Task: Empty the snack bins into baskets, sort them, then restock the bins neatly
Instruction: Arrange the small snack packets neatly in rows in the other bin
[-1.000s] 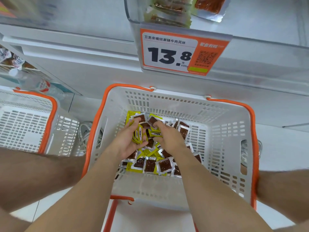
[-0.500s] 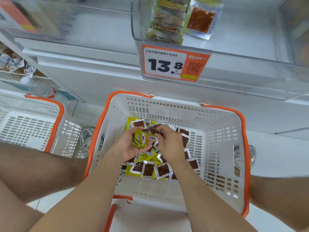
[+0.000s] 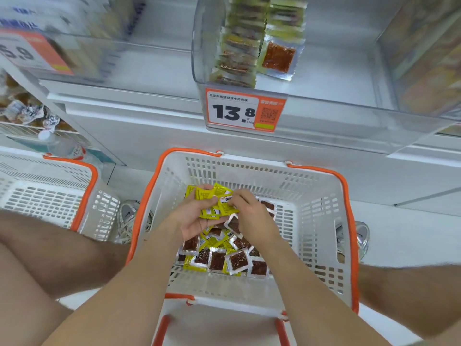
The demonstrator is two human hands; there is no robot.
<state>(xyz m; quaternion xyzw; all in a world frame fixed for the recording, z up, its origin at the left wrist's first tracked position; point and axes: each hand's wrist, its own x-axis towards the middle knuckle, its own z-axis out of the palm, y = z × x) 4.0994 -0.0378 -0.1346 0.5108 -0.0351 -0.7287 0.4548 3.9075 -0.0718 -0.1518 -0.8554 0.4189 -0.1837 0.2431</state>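
White shop shelving (image 3: 154, 126) rises ahead of us, and a clear plastic bin (image 3: 349, 106) on it carries an orange and white price tag (image 3: 243, 111) reading 13.8. On the floor just below stands a white basket (image 3: 311, 188) with an orange rim, and both our hands are inside it, above its contents.

Our left hand (image 3: 197, 219) lies palm up with the fingers curled round a bunch of yellow packets (image 3: 212, 202), which fan out above the thumb. Our right hand (image 3: 253, 217) is turned palm down just beside it, its fingertips pinching the right edge of that same bunch, so the two hands meet on it.

Under the hands a loose pile of packets (image 3: 224, 259) covers the basket floor. They are small and square, some showing a yellow printed face, others a silver border round a clear window with dark brown snack inside. They overlap at all angles.

Inside the bin, a row of the same packets (image 3: 237, 46) stands on edge at the left, and one (image 3: 278, 56) beside it shows its window.

A second white basket (image 3: 50, 196) sits to the left, and a silver shoe (image 3: 129, 217) shows between the two.
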